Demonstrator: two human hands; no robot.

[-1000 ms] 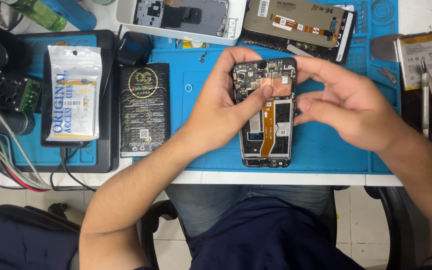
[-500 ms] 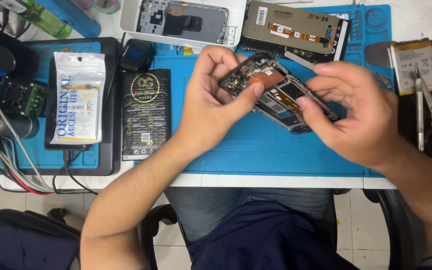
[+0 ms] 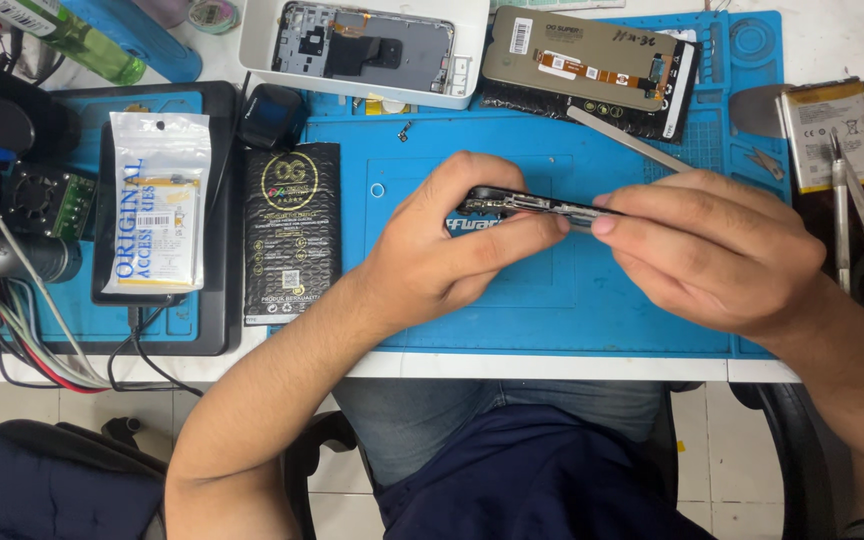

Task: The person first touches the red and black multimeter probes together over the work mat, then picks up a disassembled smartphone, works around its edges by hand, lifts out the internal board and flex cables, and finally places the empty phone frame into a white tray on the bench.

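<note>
1. The opened phone body (image 3: 537, 208) now shows only its thin edge to the camera. A second ago its open inner face, with boards and an orange flex strip, pointed up at the camera; half a second ago it was tilted at an angle. So it has been rolled onto its side between the hands.

2. The left hand (image 3: 442, 250) is closed on the left end of the phone body, thumb along the near side and fingers curled over the far side. The right hand (image 3: 712, 250) pinches the right end, thumb and forefinger tips meeting on the edge. Both grips have shifted from cradling the flat face to holding the ends.

3. The phone body is held just above the blue work mat (image 3: 552, 310), over its middle, not resting on it as far as the view shows.

4. In my judgement the turn serves to look along or work at the side seam or frame edge, since the inner parts are now hidden from view.

5. Nothing else on the bench appears to have moved: the detached screen panel (image 3: 587, 72) and the white tray holding a back housing (image 3: 362, 50) lie at the far edge of the mat, the black packet (image 3: 292, 230) to its left, and the loose battery (image 3: 827, 135) with tweezers (image 3: 840, 215) at far right.
</note>
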